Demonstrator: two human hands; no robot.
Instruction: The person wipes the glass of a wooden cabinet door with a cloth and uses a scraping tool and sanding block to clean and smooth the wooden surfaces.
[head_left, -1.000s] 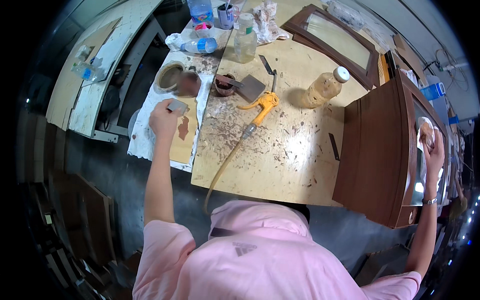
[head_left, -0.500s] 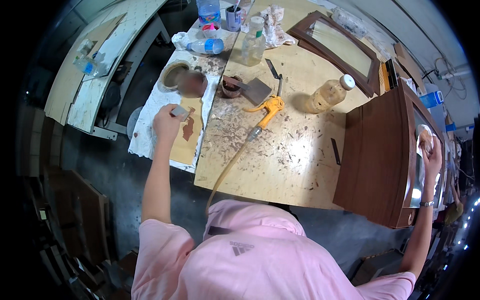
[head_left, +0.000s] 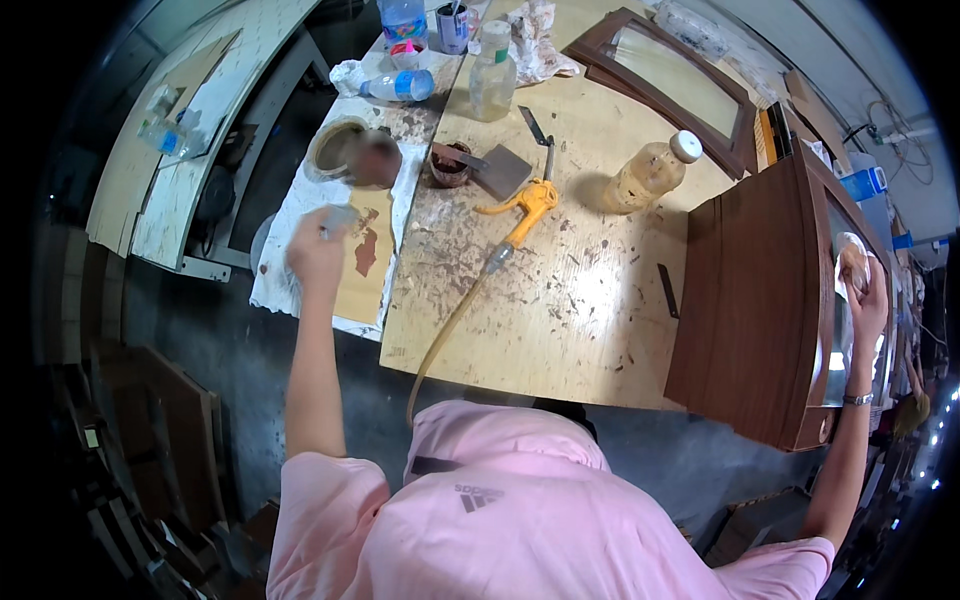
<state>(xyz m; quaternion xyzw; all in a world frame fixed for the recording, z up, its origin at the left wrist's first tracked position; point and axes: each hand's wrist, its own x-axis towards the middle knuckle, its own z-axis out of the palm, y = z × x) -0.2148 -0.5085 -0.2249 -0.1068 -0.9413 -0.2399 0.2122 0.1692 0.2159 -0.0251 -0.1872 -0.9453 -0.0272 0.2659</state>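
My left hand (head_left: 316, 250) is closed on a small grey putty scraper (head_left: 340, 216), held just above a light wooden board (head_left: 362, 285) with a brown smear, beside a round tin of brown filler (head_left: 357, 158). Far to the right, my right hand (head_left: 866, 295) presses a crumpled cloth (head_left: 852, 264) against the glass panel of a dark brown cabinet door (head_left: 760, 300) that stands upright on the workbench's right edge.
On the scratched plywood workbench (head_left: 560, 300) lie a yellow air blow gun (head_left: 520, 215) with a tan hose, a small pot with a flat metal scraper (head_left: 497, 170), plastic bottles (head_left: 650, 172), rags and another framed door (head_left: 665, 85). Dark boards lean at lower left.
My left hand has lifted off the light board with the scraper and shifted toward the filler tin. The right hand stays on the door glass.
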